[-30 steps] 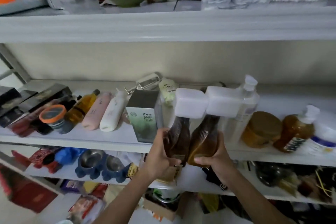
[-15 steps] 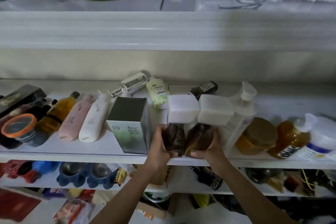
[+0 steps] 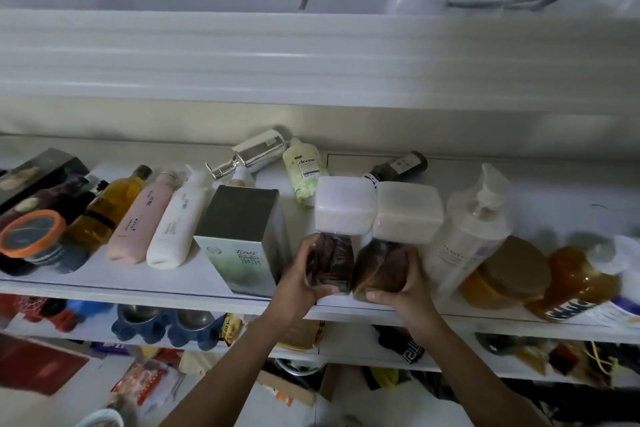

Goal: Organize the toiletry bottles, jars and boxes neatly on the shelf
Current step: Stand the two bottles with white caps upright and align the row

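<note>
Shelf, hands gripping two brown bottles

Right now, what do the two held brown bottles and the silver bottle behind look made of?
Brown bottles: clear glossy plastic or glass, cannot tell; dark contents show through. Their caps: matte, milky plastic. Silver bottle: mirror-like, probably metallised plastic.

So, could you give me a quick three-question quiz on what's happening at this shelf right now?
1. True or false: the left hand and right hand each grip one of the brown bottles.
2. What stands directly left of those bottles? A) green box B) bowl C) towel
3. Is the silver pump bottle upright or lying down?
Key: 1 true; 2 A; 3 lying down.
</note>
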